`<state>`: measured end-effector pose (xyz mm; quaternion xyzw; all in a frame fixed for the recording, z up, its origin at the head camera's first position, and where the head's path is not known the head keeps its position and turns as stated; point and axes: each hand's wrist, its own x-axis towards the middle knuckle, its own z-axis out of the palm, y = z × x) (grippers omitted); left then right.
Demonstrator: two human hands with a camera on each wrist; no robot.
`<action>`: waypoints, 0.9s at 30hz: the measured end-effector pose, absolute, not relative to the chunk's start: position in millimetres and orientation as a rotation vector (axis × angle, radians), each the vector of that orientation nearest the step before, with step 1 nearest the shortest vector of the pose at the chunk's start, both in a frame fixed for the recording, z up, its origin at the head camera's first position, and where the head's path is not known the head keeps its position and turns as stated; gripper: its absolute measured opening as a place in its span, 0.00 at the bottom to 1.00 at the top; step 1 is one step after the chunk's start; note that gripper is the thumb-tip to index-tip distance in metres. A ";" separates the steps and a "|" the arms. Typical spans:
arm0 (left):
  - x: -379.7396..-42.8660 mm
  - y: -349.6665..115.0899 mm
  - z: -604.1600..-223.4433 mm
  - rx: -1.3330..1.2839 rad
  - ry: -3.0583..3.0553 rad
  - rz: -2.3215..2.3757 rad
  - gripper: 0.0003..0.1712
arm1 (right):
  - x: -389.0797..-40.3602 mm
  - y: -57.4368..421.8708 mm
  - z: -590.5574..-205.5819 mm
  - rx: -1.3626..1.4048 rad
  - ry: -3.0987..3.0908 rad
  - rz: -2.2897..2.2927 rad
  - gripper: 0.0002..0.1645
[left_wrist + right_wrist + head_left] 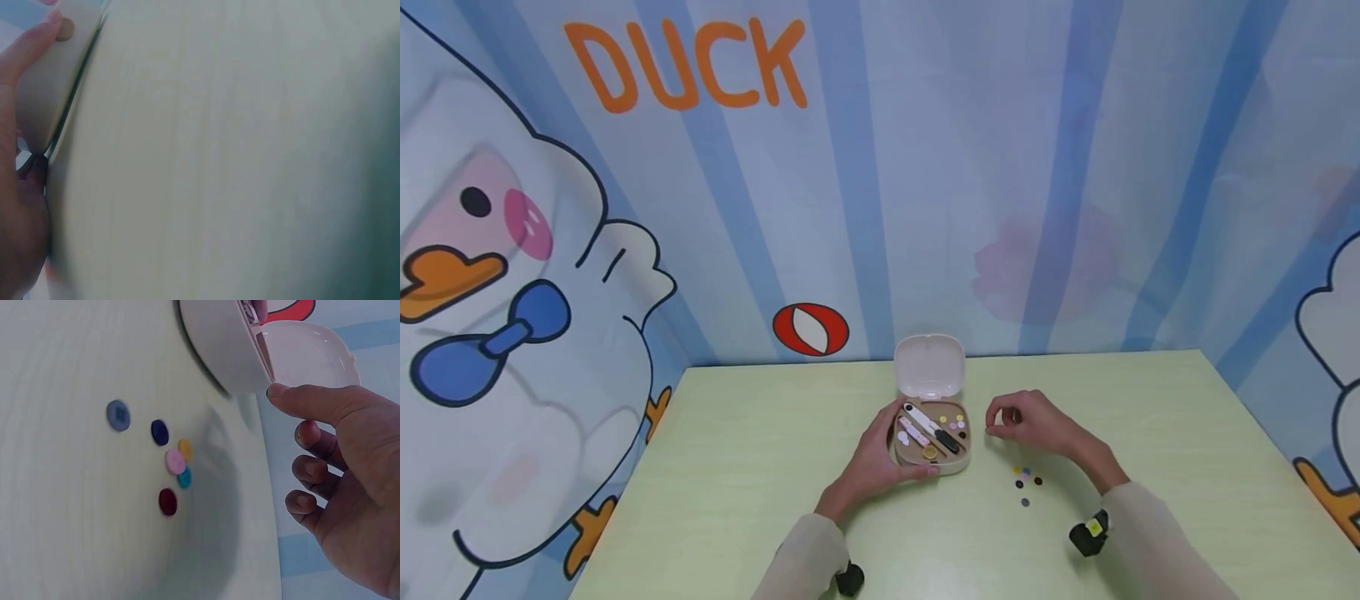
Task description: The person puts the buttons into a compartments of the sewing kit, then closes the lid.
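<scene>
An open sewing kit box point(953, 468) stands on the table, its pale lid point(929, 367) raised at the back. My left hand point(874, 457) grips it, thumb along the front wall and fingers round the left side. Inside lie a white-and-black tool point(934, 427), a pink-and-white tool point(913, 432), a yellow ring-shaped item point(929, 452) and several small buttons point(953, 424). To the right of the box, my right hand point(1033, 421) hovers with thumb and index finger pinched together. A dark edge, apparently a button point(269, 392), shows at those fingertips, mostly hidden. Its other fingers are curled.
Loose buttons lie on the table right of the box: a grey one point(118, 415), a dark blue one point(160, 432), a dark red one point(167, 502), and a pink one point(175, 461) touching yellow and teal ones. A printed curtain point(925, 167) hangs behind the table point(760, 467).
</scene>
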<state>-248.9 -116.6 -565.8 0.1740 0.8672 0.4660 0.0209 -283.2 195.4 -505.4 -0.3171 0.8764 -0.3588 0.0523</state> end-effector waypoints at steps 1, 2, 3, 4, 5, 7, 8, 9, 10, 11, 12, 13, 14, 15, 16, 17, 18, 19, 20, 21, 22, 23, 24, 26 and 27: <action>-248.8 -116.5 -566.6 0.539 2.687 1.444 0.71 | -284.0 193.5 -503.9 -0.972 2.669 -1.090 0.03; -248.9 -116.4 -567.4 0.539 2.688 1.441 0.71 | -284.7 191.6 -502.2 -0.986 2.670 -1.093 0.03; -248.9 -116.2 -567.9 0.539 2.686 1.442 0.71 | -285.4 189.4 -500.6 -0.991 2.670 -1.095 0.03; -248.9 -116.2 -568.2 0.537 2.686 1.442 0.71 | -286.2 187.1 -498.9 -1.001 2.673 -1.098 0.03; -249.0 -116.1 -568.3 0.539 2.685 1.443 0.71 | -287.0 184.6 -497.4 -1.006 2.676 -1.104 0.03; -248.9 -116.2 -567.7 0.543 2.686 1.451 0.71 | -289.2 179.6 -494.9 -1.023 2.672 -1.120 0.03; -248.8 -116.2 -567.1 0.546 2.686 1.454 0.70 | -290.4 177.0 -494.0 -1.024 2.665 -1.127 0.02; -248.8 -116.1 -566.7 0.550 2.687 1.455 0.70 | -291.8 174.5 -493.7 -1.016 2.661 -1.129 0.02; -248.9 -116.2 -566.3 0.553 2.688 1.456 0.70 | -293.2 172.3 -494.0 -1.017 2.658 -1.133 0.02; -248.9 -116.1 -565.8 0.556 2.689 1.456 0.70 | -294.6 170.1 -494.4 -1.016 2.652 -1.138 0.02; -248.9 -115.9 -565.5 0.556 2.688 1.457 0.70 | -296.0 167.9 -495.2 -1.019 2.647 -1.141 0.03; -248.9 -116.1 -565.4 0.555 2.688 1.456 0.70 | -297.3 165.7 -496.1 -1.022 2.640 -1.146 0.03; -248.9 -116.2 -565.8 0.558 2.686 1.459 0.70 | -298.5 163.6 -497.0 -1.019 2.636 -1.147 0.03; -249.0 -116.2 -566.2 0.557 2.685 1.460 0.70 | -299.6 161.8 -498.2 -1.021 2.636 -1.143 0.02; -248.9 -116.3 -566.4 0.557 2.683 1.464 0.70 | -300.5 159.9 -499.0 -1.029 2.633 -1.145 0.02; -248.8 -116.3 -566.6 0.556 2.681 1.465 0.70 | -301.2 158.0 -499.6 -1.031 2.629 -1.144 0.02; -248.6 -116.3 -566.7 0.556 2.681 1.464 0.70 | -301.8 156.1 -500.2 -1.033 2.627 -1.143 0.02; -248.5 -116.3 -566.9 0.556 2.682 1.462 0.70 | -302.3 154.6 -500.4 -1.033 2.626 -1.141 0.02; -248.5 -116.1 -566.8 0.556 2.681 1.462 0.70 | -302.8 153.1 -500.7 -1.034 2.627 -1.135 0.02; -248.5 -116.1 -566.4 0.556 2.681 1.462 0.70 | -303.2 151.6 -500.5 -1.032 2.628 -1.132 0.03; -248.6 -116.1 -566.0 0.558 2.680 1.463 0.70 | -303.5 150.1 -500.3 -1.029 2.630 -1.130 0.03; -248.6 -116.1 -565.5 0.557 2.681 1.462 0.70 | -304.0 148.8 -500.3 -1.023 2.634 -1.123 0.03; -248.6 -116.2 -565.2 0.557 2.681 1.460 0.70 | -304.4 147.6 -500.1 -1.018 2.637 -1.120 0.03; -248.6 -116.5 -564.7 0.558 2.679 1.461 0.70 | -305.5 145.6 -500.2 -1.016 2.639 -1.113 0.02; -248.6 -116.7 -564.4 0.556 2.680 1.460 0.70 | -306.0 144.4 -500.3 -1.013 2.639 -1.111 0.02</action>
